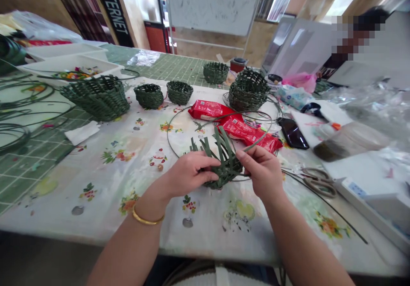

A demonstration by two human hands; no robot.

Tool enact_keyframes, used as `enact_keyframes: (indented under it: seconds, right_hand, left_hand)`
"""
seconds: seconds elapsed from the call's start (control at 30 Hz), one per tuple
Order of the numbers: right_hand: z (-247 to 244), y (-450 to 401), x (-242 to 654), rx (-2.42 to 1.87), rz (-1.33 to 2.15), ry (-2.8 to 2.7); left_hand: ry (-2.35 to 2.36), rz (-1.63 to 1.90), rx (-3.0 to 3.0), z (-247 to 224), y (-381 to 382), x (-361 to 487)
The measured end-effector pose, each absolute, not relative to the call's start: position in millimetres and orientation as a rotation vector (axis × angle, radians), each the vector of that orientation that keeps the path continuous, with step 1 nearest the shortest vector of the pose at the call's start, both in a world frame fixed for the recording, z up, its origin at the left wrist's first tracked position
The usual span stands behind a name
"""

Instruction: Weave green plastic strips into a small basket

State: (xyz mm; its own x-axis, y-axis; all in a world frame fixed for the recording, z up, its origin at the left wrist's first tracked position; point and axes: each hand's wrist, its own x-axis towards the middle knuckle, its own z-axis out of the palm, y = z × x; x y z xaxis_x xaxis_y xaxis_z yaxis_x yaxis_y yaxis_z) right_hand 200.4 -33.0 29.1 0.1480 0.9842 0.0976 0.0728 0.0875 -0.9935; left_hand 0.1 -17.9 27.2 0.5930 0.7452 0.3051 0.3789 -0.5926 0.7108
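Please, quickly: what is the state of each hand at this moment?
Left hand: closed, holding the unfinished green woven basket.
Right hand: closed, pinching the same basket at its strips.

The half-woven basket (222,168) is dark green, its flat strips a dull leaf shade; the small finished baskets (149,96) and the larger basket (98,98) share that green in a checked weave; the coiled strands (19,137) are the same dark green; the bench cover (96,217) is off-white oilcloth, printed with scattered orange, red and yellow flowers and green leaves; the cutting mat (38,166) is green with a white grid; the packets (209,109) are bright red with white print; the scissors (320,182) have brownish-tan handles; the bangle (147,217) is gold; the plastic bag (296,81) is pink; the sign (112,8) is black with white letters.
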Motion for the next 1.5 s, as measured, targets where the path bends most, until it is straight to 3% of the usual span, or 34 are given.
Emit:
enact_keyframes:
  seconds: [0.33, 0.5, 0.83, 1.03, 1.5]
  right_hand:
    - [25, -25, 211, -1.284, 0.932, -1.592]
    - [26, -23, 219, -1.263, 1.084, -1.422]
    - [30, -35, 219, -0.678, 0.939, -1.766]
    - [27, -36, 218, -0.644, 1.113, -1.710]
    - [25, -35, 226, -0.600, 1.024, -1.532]
  left_hand:
    - [1.000, 0.951, 2.504, 21, -10, -5]
    - [0.878, 0.938, 2.528, 25, -13, -8]
    - [0.862, 0.752, 2.719, 26, -19, -1]
    - [0.832, 0.764, 2.755, 25, -19, 1]
    - [0.778, 0.712, 2.817, 26, -22, 6]
